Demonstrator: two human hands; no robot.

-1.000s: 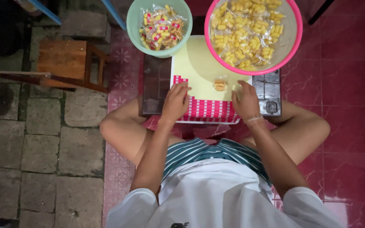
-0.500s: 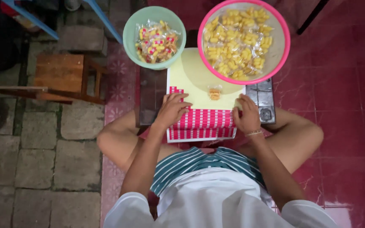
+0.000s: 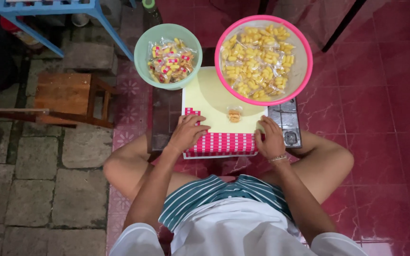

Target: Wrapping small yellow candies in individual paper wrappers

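A pale yellow sheet [image 3: 210,100] with rows of small pink-and-white stickers [image 3: 224,142] along its near edge lies on a low dark board. My left hand [image 3: 187,132] rests on the sheet's left side, fingers over the stickers. My right hand [image 3: 270,139] presses its right edge, a bracelet on the wrist. One small clear packet of yellow snack [image 3: 234,114] lies on the sheet between my hands. A pink basin [image 3: 305,64] of unlabelled snack packets stands at the far right, a green bowl [image 3: 141,56] of labelled packets at the far left.
The dark board [image 3: 164,118] sits on my crossed legs over a red tiled floor [image 3: 385,123]. A wooden stool [image 3: 67,97] lies on grey paving at the left, and a blue metal frame [image 3: 48,8] stands at the top left.
The view has shifted so the bowls and sheet sit lower in the picture. Both hands stay on the sticker rows with only slight finger movement.
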